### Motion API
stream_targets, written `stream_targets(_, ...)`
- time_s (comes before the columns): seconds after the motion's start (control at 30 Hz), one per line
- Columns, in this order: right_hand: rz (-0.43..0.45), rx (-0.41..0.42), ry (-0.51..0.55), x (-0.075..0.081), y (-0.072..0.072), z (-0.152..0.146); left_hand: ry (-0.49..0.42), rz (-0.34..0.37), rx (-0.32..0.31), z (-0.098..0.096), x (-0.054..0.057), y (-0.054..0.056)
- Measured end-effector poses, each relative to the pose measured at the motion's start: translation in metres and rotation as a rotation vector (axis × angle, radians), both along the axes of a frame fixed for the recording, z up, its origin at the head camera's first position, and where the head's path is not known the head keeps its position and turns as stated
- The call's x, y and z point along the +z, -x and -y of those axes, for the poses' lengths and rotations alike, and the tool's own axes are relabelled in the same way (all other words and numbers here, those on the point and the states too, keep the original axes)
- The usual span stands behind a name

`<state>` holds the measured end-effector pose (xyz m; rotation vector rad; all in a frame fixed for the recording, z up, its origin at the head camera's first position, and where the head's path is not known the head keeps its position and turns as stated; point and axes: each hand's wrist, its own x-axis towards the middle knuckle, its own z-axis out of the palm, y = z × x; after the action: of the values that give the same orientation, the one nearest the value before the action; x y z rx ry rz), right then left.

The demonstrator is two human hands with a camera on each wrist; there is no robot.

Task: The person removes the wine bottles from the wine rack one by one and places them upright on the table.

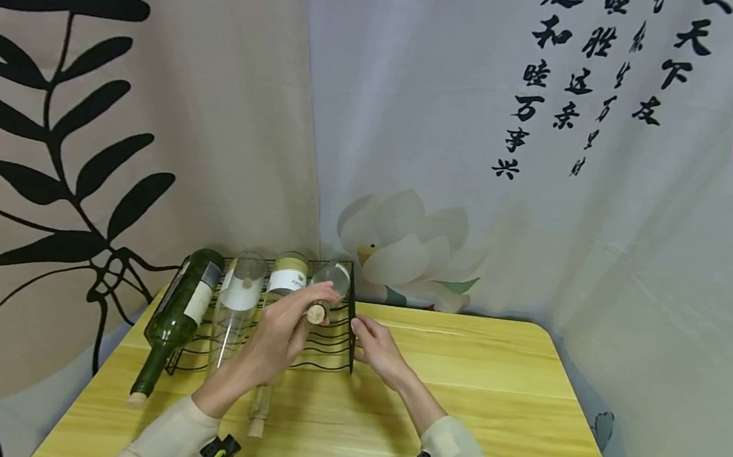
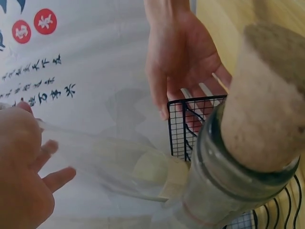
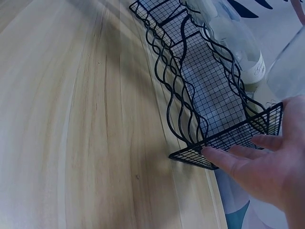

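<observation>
In the head view, my left hand [image 1: 285, 328] grips the neck of a clear glass bottle [image 1: 335, 276], its cork [image 1: 316, 314] facing the camera. The bottle is tilted over the right end of a black wire bottle rack [image 1: 328, 342]; whether its base touches the rack I cannot tell. My right hand [image 1: 383, 349] touches the rack's right end panel; in the right wrist view its fingers [image 3: 228, 162] lie extended along the mesh. Left of the held bottle, two clear corked bottles [image 1: 241, 291] [image 1: 287, 280] and a green bottle [image 1: 184, 306] lie in the rack.
The rack stands at the back left of a wooden table [image 1: 455, 402]. Bottle necks stick out past its front edge. Behind it hangs a printed curtain [image 1: 419, 115] with a flower and characters. Another corked bottle's cork [image 2: 267, 100] is close to the left wrist camera.
</observation>
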<state>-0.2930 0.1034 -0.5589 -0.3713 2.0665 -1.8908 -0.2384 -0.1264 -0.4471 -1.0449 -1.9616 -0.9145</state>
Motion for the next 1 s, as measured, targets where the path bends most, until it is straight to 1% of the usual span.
stream_targets(0.13, 0.002, -0.005, -0.006, 0.000, 0.000, 0.001, -0.037, -0.013, -0.023, 0.000, 0.003, 0.001)
stream_targets(0.27, -0.002, -0.015, -0.013, 0.000, 0.000, 0.001, -0.049, -0.052, -0.001, -0.001, 0.010, -0.002)
stream_targets(0.37, 0.002, -0.023, -0.020, -0.001, 0.000, 0.002, -0.067, -0.101, 0.011, -0.001, 0.018, -0.006)
stream_targets(0.47, 0.008, -0.032, -0.028, -0.001, -0.001, 0.002, -0.095, -0.143, -0.006, -0.002, 0.029, -0.011)
stream_targets(0.53, 0.007, -0.037, -0.033, -0.001, -0.001, 0.002, -0.110, -0.160, -0.015, -0.002, 0.036, -0.015)
stream_targets(0.67, 0.012, -0.043, -0.032, -0.001, -0.002, 0.002, -0.111, -0.184, -0.001, 0.000, 0.050, -0.023)
stream_targets(0.77, 0.019, -0.043, -0.030, -0.001, -0.002, 0.002, -0.107, -0.201, 0.009, 0.001, 0.058, -0.030)
stream_targets(0.93, 0.021, -0.038, -0.033, 0.002, -0.003, 0.002, -0.116, -0.260, -0.001, 0.001, 0.070, -0.039)
stream_targets(1.0, 0.023, -0.039, -0.035, 0.003, -0.003, 0.003, -0.119, -0.273, -0.004, 0.002, 0.074, -0.043)
